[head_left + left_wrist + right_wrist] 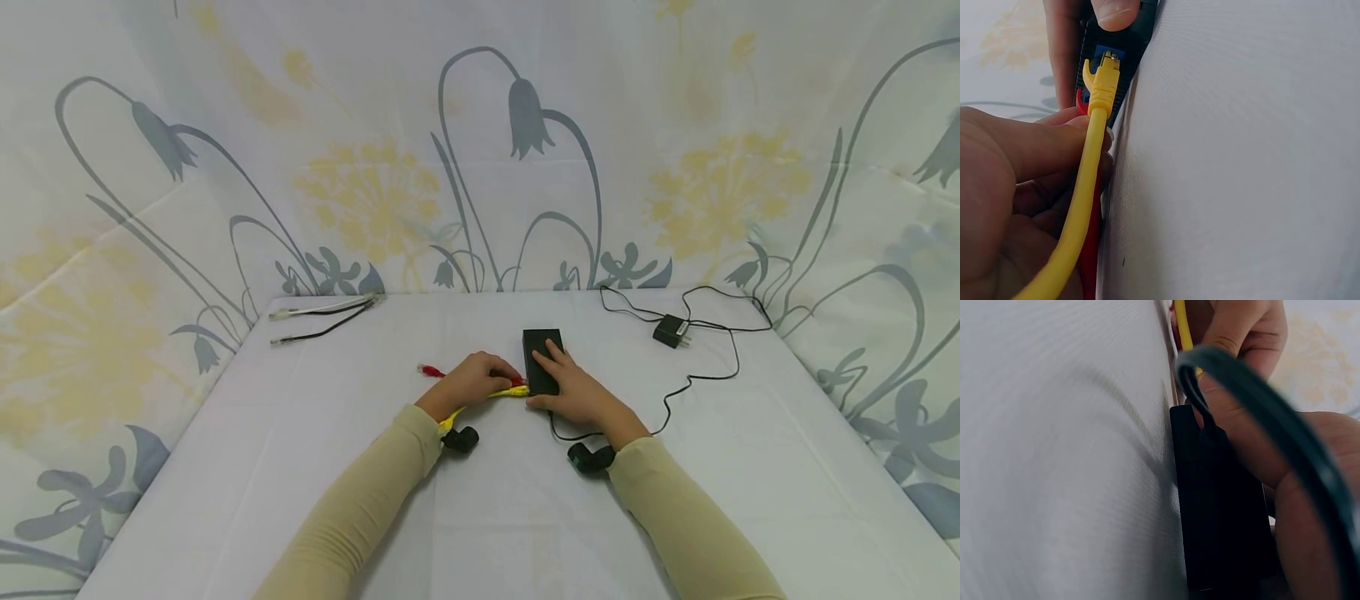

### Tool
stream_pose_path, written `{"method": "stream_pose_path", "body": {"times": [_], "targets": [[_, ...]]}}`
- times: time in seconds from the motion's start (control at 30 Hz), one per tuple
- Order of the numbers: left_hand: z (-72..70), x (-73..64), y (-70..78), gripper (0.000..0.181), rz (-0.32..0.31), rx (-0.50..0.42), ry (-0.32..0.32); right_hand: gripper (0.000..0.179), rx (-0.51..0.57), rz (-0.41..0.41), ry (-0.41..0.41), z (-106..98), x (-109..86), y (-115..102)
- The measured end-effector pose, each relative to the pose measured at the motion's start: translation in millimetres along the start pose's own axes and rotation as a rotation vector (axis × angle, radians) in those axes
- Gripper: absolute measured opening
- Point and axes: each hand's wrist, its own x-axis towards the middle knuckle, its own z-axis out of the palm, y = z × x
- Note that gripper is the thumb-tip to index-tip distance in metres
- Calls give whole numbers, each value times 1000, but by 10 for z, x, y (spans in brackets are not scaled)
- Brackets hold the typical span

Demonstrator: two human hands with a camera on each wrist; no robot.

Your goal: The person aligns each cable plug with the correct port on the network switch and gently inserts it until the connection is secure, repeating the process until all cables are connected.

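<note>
A small black network switch (540, 379) lies on the white-covered table. My right hand (581, 393) grips it, fingers spread over its top and thumb by the end with the ports. One plug of the yellow network cable (1088, 169) sits at a blue port, its cord running back under my left wrist. Beside it, my left hand (471, 379) pinches the red network cable (1092, 244) close to the port end; the fingers hide most of that plug. The red cable's other plug (431, 371) lies left of the hand. A black power cord (1272, 419) leaves the switch's side.
The power cord runs right to a black plug-in adapter (670, 331) at the back right. Short black network cables (330, 328) and a white one (318, 312) lie at the back left. Flower-patterned cloth (487, 208) stands behind the table and at both sides.
</note>
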Motion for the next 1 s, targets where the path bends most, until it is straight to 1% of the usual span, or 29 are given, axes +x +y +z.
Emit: {"method": "stream_pose_path", "body": {"times": [0.17,0.27,0.47,0.63,0.8,1.0], "targets": [[0,1,21,21,-45,-26,-17,89,6,4,0,13,-8,-10],[-1,1,35,21,-61,-31,-23,89,0,5,0,23,-8,-11],[-3,23,35,22,-63,-18,-22,89,-7,4,6,24,-5,-17],[0,25,40,22,-78,-22,-28,88,-14,2,7,25,-3,-14],[-11,24,53,22,-73,-11,-29,89,-18,2,5,28,-3,-12],[-21,22,75,22,-76,-24,-31,89,-32,2,4,21,4,-18]]}}
